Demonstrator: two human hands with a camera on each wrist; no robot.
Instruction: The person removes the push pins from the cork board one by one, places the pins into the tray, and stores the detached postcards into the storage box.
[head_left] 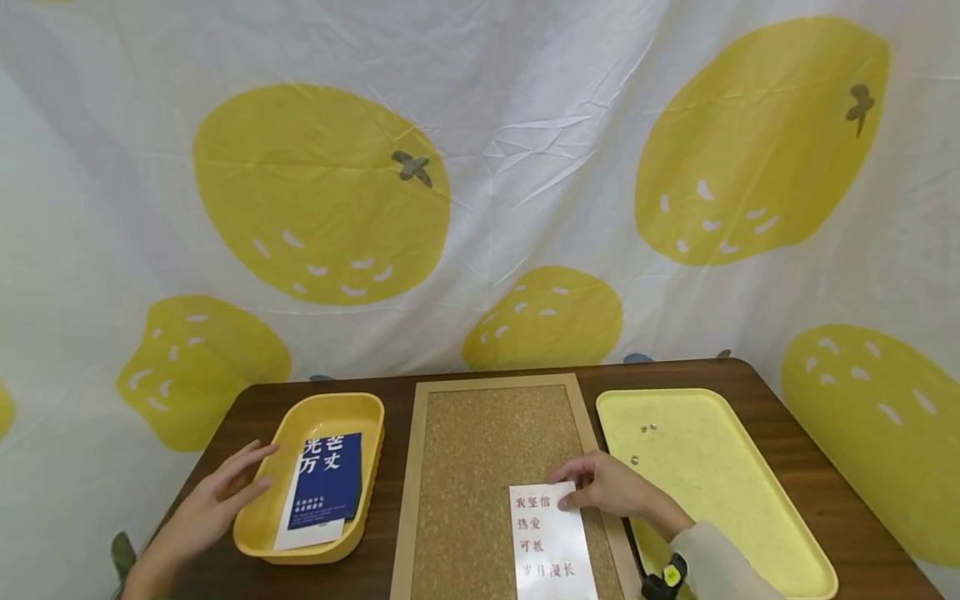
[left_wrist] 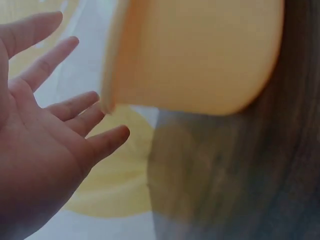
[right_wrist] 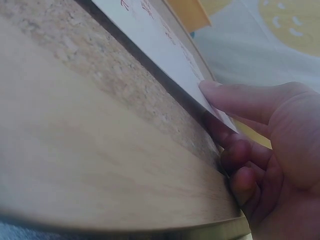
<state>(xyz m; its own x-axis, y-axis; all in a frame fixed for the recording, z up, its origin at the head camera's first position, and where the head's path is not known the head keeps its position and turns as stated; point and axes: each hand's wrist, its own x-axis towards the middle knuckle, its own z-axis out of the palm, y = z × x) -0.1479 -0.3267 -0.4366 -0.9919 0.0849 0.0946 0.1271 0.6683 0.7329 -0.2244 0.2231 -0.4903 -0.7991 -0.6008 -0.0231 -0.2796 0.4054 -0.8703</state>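
Note:
A white card with reddish Chinese characters (head_left: pixel 542 542) is pinched at its upper right corner by my right hand (head_left: pixel 611 487), thumb on top. In the right wrist view the card (right_wrist: pixel 160 47) is held slightly above the cork board's surface (right_wrist: pixel 115 82). The wood-framed cork board (head_left: pixel 487 450) lies on the table beneath. My left hand (head_left: pixel 217 500) is at the left rim of the yellow bin (head_left: pixel 330 408), holding nothing, its fingers spread apart in the left wrist view. Inside the bin, a dark blue card with white characters (head_left: pixel 330 483) lies over a white one (head_left: pixel 307 537).
Right of the board lies a pale yellow tray (head_left: pixel 720 492) bearing several small shiny pins (head_left: pixel 643 429). Everything stands on a dark brown wooden table (head_left: pixel 757 400). A white curtain with a yellow fruit print (head_left: pixel 525 208) hangs behind the table's far edge.

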